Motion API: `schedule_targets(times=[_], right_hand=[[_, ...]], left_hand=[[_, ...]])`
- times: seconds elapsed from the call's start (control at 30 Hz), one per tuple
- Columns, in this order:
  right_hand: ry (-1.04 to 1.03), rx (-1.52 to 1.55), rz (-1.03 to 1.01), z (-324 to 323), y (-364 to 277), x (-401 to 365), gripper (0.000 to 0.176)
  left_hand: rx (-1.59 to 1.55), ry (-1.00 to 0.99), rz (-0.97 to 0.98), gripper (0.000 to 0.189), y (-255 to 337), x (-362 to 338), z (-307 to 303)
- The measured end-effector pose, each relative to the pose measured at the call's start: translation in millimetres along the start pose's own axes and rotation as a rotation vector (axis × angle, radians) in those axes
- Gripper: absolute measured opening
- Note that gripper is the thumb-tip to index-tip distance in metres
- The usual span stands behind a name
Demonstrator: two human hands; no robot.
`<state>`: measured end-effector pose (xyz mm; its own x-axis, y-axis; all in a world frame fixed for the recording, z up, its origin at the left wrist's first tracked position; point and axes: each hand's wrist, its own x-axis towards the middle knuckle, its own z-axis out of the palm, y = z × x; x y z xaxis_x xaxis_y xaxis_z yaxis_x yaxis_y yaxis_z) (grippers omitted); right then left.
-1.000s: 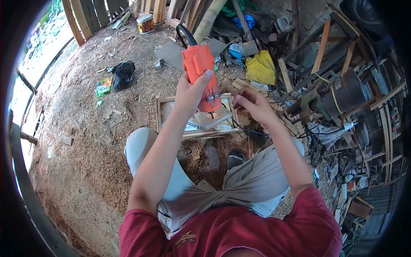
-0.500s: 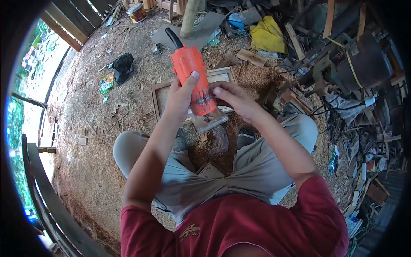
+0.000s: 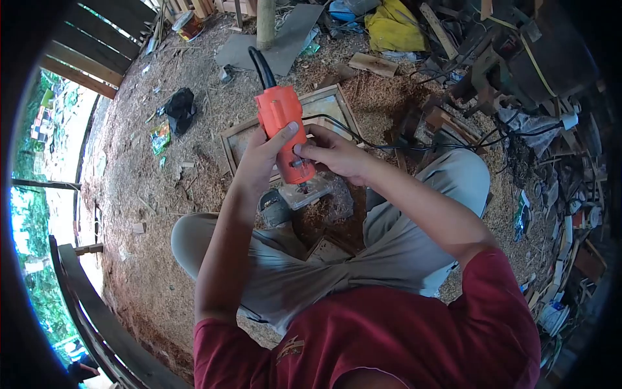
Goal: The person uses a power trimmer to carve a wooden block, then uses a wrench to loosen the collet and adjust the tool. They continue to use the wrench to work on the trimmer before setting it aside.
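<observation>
An orange trim router (image 3: 277,109) is held up in front of my knees, tilted, its black cord end up and its clear plastic base (image 3: 308,192) down. My left hand (image 3: 264,152) wraps the left side of the body, thumb lying across its front. My right hand (image 3: 330,152) is closed on the router's right side, thumb pressed near the metal clamp and the other fingers hidden behind. A bit end shows below the orange body, above the base. The black cord (image 3: 382,146) runs off to the right behind my right hand.
A framed wooden panel (image 3: 233,149) lies on the sawdust-covered ground behind the router. A wooden post (image 3: 265,26) stands beyond it. To the right are a machine (image 3: 518,71) and scrap wood (image 3: 447,126). A black plastic bag (image 3: 180,109) lies at left, a yellow sack (image 3: 394,26) at the back.
The router has come a little lower and turned, and its cord now shows stretching to the right. My right thumb has shifted up onto the clamp area. The head view has moved slightly.
</observation>
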<state>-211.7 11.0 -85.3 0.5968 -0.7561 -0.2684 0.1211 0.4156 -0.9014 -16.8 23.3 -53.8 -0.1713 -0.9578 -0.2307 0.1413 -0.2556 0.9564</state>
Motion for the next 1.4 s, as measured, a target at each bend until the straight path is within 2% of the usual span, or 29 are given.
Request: schedule_targets(times=[0.17, 0.33, 0.43, 0.5, 0.6, 0.63, 0.7, 0.8, 0.83, 0.87, 0.93, 1.07, 1.13, 1.2, 1.23, 1.27, 1.3, 1.4], right_hand=[[-0.012, 0.001, 0.032, 11, 3, -3, 0.057], [-0.010, 0.079, 0.084, 12, 4, -5, 0.053], [0.023, 0.101, 0.066, 15, 10, -10, 0.050], [0.027, 0.148, 0.047, 15, 19, -10, 0.045], [0.021, 0.379, -0.082, 9, 21, 0, 0.037], [0.062, 0.408, -0.125, 5, 11, 1, 0.031], [0.239, 0.374, -0.190, -12, 0, 7, 0.035], [0.301, 0.389, -0.437, -47, -27, 17, 0.027], [0.435, 0.385, -0.473, -37, -52, 8, 0.025], [0.459, 0.390, -0.555, -49, -59, 6, 0.025], [0.471, 0.396, -0.747, -71, -86, -2, 0.027], [0.654, 0.224, -0.949, -92, -112, -24, 0.034], [0.697, 0.198, -0.894, -89, -107, -27, 0.035], [0.706, 0.142, -0.810, -83, -92, -25, 0.036], [0.752, 0.212, -0.808, -80, -82, -15, 0.036], [0.690, 0.251, -0.769, -76, -71, -13, 0.038], [0.670, 0.219, -0.772, -70, -61, -9, 0.039], [0.593, 0.158, -0.747, -58, -40, -1, 0.041]], left_hand=[[0.025, -0.048, -0.034, 0.054, -9, 0, -17], [-0.005, -0.097, 0.073, 0.084, 2, -10, 0], [0.158, -0.135, -0.003, 0.096, 2, -9, -10], [0.198, -0.070, -0.039, 0.095, -8, 0, -19], [0.180, -0.012, -0.024, 0.096, 0, 0, -25], [0.163, -0.003, -0.011, 0.096, 7, -3, -25], [0.160, 0.021, 0.038, 0.095, 4, 0, -37], [0.284, 0.107, 0.096, 0.092, 18, -14, -40], [0.313, 0.107, 0.101, 0.093, 19, -17, -43], [0.341, 0.108, 0.106, 0.094, 20, -18, -45], [0.351, 0.122, 0.100, 0.086, 23, -21, -44], [0.461, 0.164, 0.106, 0.065, 24, -12, -38], [0.505, 0.066, 0.157, 0.064, 31, -10, -29], [0.589, 0.014, 0.259, 0.073, 30, -6, -18], [0.649, 0.013, 0.336, 0.080, 23, -2, -13], [0.709, 0.013, 0.412, 0.088, 18, 1, -7], [0.775, 0.021, 0.437, 0.111, 15, 5, -1], [0.854, 0.130, 0.502, 0.119, 12, 3, 22]])
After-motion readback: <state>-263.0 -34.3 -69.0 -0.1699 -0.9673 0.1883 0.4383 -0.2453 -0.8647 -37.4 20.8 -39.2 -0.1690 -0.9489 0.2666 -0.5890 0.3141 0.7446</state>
